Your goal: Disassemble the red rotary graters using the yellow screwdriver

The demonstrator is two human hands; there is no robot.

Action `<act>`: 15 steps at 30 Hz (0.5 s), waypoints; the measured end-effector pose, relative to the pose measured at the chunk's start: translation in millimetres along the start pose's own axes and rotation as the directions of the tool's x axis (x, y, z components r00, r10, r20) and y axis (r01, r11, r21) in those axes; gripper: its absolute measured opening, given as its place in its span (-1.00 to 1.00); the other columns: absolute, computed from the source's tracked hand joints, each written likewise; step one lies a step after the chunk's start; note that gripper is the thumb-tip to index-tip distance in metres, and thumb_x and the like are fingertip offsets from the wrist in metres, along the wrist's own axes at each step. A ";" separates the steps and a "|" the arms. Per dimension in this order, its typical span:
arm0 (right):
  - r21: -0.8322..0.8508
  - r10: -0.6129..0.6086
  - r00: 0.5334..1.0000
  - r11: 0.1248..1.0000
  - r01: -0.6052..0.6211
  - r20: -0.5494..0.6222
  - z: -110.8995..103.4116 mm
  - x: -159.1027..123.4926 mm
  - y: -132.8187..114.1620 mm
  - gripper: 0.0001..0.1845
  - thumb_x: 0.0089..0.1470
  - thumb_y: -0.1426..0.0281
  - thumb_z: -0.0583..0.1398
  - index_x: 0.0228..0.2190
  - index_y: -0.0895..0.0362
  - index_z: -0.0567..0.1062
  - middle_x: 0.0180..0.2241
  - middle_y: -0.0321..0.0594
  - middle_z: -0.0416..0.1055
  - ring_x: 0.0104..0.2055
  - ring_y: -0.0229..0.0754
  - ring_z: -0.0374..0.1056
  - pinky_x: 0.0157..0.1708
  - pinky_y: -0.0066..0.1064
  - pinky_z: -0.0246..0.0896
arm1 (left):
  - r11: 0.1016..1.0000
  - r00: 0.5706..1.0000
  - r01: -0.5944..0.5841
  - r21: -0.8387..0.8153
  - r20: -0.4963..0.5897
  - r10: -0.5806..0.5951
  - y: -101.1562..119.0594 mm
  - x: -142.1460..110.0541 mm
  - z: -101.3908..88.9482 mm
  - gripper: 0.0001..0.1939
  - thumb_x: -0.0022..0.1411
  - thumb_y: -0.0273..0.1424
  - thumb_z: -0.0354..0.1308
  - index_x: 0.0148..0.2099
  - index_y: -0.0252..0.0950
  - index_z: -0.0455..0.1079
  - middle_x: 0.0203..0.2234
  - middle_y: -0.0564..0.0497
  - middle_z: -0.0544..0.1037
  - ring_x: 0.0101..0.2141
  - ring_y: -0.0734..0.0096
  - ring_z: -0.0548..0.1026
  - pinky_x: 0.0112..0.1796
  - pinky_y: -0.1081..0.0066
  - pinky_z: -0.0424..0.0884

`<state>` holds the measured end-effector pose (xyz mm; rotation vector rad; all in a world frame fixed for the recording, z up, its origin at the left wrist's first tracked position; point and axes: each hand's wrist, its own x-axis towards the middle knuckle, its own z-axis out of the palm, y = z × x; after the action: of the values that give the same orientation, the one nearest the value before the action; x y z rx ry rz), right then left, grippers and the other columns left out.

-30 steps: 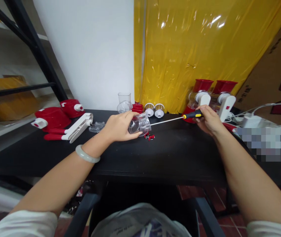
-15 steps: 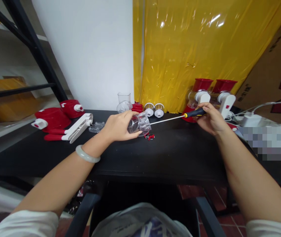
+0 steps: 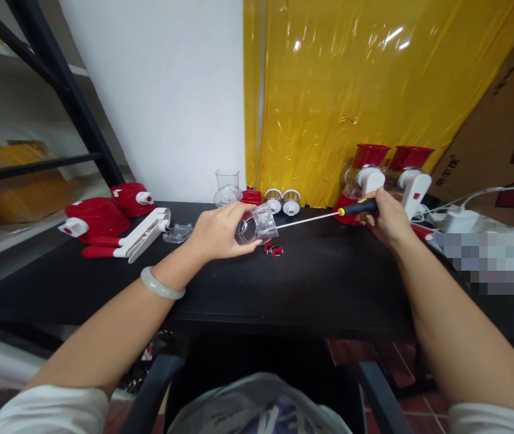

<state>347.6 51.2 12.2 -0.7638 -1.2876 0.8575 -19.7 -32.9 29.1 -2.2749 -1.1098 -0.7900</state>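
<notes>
My left hand (image 3: 217, 232) grips a clear plastic cup-shaped part (image 3: 257, 223), held on its side just above the black table (image 3: 320, 283). My right hand (image 3: 387, 220) holds a screwdriver (image 3: 324, 216) by its black and yellow handle. Its long metal shaft points left, with the tip at the open end of the clear part. Small red pieces (image 3: 273, 249) lie on the table right below the clear part.
Red and white appliance parts (image 3: 112, 224) lie at the table's left. A clear beaker (image 3: 227, 184) and two small round parts (image 3: 282, 201) stand by the wall. Two assembled red-topped units (image 3: 385, 175) stand at the right before yellow plastic sheeting. White cables (image 3: 478, 211) lie far right.
My right hand has shifted slightly right and up with the screwdriver. My left hand has raised and tilted the clear part a little.
</notes>
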 end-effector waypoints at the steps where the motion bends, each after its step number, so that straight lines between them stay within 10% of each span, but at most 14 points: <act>1: -0.013 0.000 1.000 1.000 0.000 0.010 -1.1 0.7 1.3 -0.63 0.00 0.00 0.23 -0.49 0.04 0.39 -0.74 -0.40 0.08 -0.72 -0.34 -0.04 -0.69 -0.42 -0.06 | 1.000 1.000 -0.001 0.003 -0.002 0.001 -0.2 -0.1 0.2 -0.37 0.09 -0.04 0.16 0.11 -0.30 0.30 -0.11 -0.14 0.56 -0.15 0.19 0.55 -0.26 0.33 0.44; 10: 0.183 0.038 0.997 0.982 -0.049 0.065 0.2 -3.7 -8.5 -0.90 -0.13 0.40 0.21 -0.45 0.03 0.41 -0.48 -0.31 0.26 -0.52 -0.29 0.19 -0.58 -0.42 0.11 | 0.999 1.000 -0.010 0.030 0.003 0.010 -0.4 -0.2 1.5 -0.38 0.11 -0.04 0.14 0.12 -0.30 0.29 -0.09 -0.13 0.54 -0.14 0.18 0.54 -0.27 0.30 0.44; 15: 0.102 0.003 0.999 0.995 -0.008 0.052 0.3 -2.4 -4.9 -0.70 0.04 0.09 0.17 -0.49 0.06 0.41 -0.63 -0.30 0.17 -0.62 -0.28 0.09 -0.65 -0.39 -0.04 | 0.999 1.000 -0.007 0.036 0.004 0.007 0.3 0.2 1.4 -0.39 0.12 -0.05 0.15 0.12 -0.29 0.28 -0.09 -0.13 0.54 -0.14 0.19 0.54 -0.27 0.31 0.43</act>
<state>347.7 46.7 15.3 -0.6678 -1.2774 0.9461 -19.0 -32.0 28.1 -2.2507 -1.1088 -0.7573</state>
